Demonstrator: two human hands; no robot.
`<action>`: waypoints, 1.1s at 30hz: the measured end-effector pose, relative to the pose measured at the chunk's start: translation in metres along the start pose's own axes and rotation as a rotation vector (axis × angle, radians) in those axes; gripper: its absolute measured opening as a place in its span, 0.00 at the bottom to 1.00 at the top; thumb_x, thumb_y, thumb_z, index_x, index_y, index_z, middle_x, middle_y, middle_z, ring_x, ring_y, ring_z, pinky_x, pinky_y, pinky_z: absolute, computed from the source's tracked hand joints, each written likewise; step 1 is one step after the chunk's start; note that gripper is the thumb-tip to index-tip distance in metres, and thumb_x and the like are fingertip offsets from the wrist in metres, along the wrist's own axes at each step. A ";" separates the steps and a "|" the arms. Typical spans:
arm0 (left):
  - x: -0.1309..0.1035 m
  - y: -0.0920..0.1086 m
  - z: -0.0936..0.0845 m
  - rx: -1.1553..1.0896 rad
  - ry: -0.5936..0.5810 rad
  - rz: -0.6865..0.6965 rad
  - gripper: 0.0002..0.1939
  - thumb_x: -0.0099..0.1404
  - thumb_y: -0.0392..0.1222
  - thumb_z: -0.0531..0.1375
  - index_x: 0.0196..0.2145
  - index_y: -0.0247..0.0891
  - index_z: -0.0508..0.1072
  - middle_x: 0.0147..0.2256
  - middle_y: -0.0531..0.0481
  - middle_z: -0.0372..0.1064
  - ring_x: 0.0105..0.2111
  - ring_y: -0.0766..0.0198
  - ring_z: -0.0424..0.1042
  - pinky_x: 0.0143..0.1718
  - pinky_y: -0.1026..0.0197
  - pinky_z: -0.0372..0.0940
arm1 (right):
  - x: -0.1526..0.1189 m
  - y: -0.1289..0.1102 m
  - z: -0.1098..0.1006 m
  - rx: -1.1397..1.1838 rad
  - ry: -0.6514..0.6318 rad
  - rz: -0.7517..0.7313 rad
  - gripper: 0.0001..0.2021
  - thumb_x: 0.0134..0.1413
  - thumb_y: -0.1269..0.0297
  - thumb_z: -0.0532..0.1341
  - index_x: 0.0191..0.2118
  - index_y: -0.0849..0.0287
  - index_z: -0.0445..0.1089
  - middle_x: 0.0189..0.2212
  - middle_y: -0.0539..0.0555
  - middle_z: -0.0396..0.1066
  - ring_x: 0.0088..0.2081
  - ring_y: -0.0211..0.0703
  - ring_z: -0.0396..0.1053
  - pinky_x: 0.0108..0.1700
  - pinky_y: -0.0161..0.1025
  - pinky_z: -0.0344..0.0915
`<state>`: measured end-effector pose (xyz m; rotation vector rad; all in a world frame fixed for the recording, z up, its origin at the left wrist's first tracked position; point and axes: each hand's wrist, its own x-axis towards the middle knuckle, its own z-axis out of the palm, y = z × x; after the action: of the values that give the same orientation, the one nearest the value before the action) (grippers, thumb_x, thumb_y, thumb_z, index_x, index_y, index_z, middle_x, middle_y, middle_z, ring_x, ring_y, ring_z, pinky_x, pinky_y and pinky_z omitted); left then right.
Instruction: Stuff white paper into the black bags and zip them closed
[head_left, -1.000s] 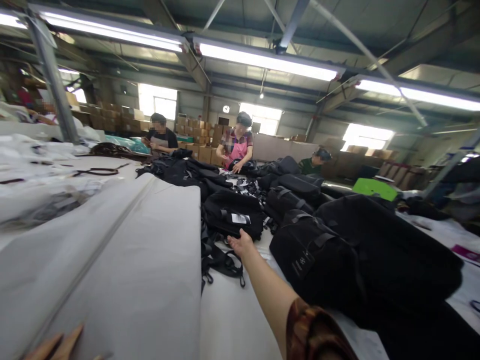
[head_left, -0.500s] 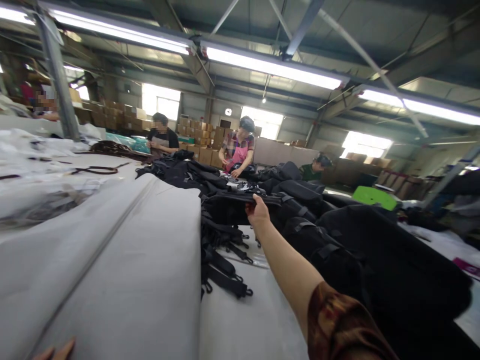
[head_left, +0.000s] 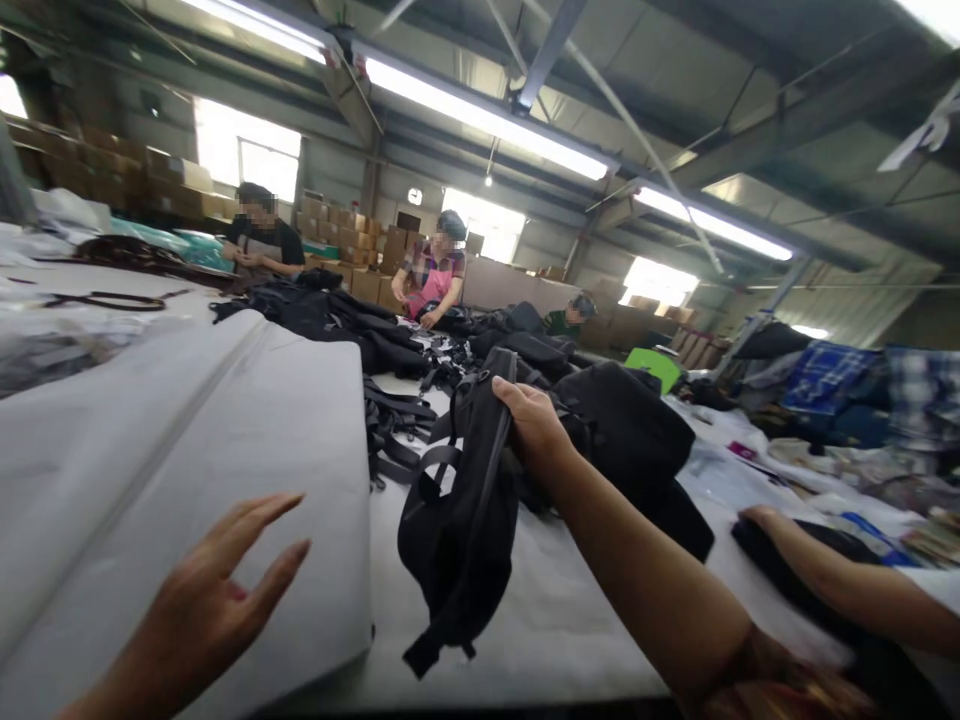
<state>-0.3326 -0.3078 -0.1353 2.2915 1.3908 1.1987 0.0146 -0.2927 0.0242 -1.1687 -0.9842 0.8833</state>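
Note:
In the head view, my right hand is closed on the upper edge of a black bag. The bag hangs upright over the table, with a zipper along its edge, a loop of webbing at its side and a strap end dangling at the bottom. My left hand is over the white covered block, thumb and fingers apart, holding nothing. Black straps with hooks lie behind the bag. More black bags are heaped beyond my right hand.
A large white covered block fills the left of the table. On the right, a co-worker's arm rests on a black item. A person in a pink apron and another in dark clothing work across the table. A green panel stands behind the bags.
My right hand has drawn the black bag off the pile and nearer to me. My left hand has risen into view. The view has turned right, bringing in a co-worker's arm.

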 end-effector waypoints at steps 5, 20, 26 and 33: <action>-0.006 0.104 0.016 -0.306 -0.308 0.273 0.26 0.71 0.51 0.59 0.63 0.41 0.67 0.62 0.41 0.68 0.60 0.52 0.70 0.62 0.54 0.67 | -0.024 0.057 -0.010 -0.022 0.086 0.267 0.15 0.57 0.58 0.66 0.24 0.58 0.64 0.11 0.44 0.60 0.12 0.34 0.56 0.12 0.30 0.51; 0.040 0.114 -0.019 -0.378 -0.080 0.100 0.15 0.69 0.54 0.63 0.46 0.44 0.80 0.41 0.49 0.80 0.40 0.59 0.79 0.44 0.62 0.74 | -0.044 -0.004 -0.046 -0.290 -0.597 0.064 0.10 0.46 0.63 0.69 0.35 0.62 0.75 0.30 0.50 0.76 0.30 0.39 0.73 0.35 0.35 0.69; 0.070 0.101 -0.008 -0.398 0.067 0.035 0.25 0.68 0.57 0.62 0.56 0.40 0.72 0.54 0.42 0.72 0.49 0.53 0.77 0.50 0.53 0.76 | -0.026 -0.023 -0.044 -0.775 -0.756 -0.412 0.19 0.52 0.77 0.59 0.49 0.57 0.77 0.43 0.51 0.78 0.46 0.46 0.74 0.51 0.41 0.67; 0.036 0.074 0.021 -0.346 -0.003 -0.032 0.19 0.68 0.55 0.63 0.51 0.42 0.74 0.48 0.46 0.73 0.45 0.56 0.76 0.44 0.52 0.77 | -0.015 0.001 -0.040 -0.859 -0.794 -0.452 0.23 0.58 0.79 0.59 0.55 0.52 0.77 0.45 0.53 0.76 0.48 0.46 0.73 0.55 0.43 0.66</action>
<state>-0.2614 -0.3128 -0.0895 2.0233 1.1109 1.3074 0.0473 -0.3197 0.0170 -1.1961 -2.3323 0.5380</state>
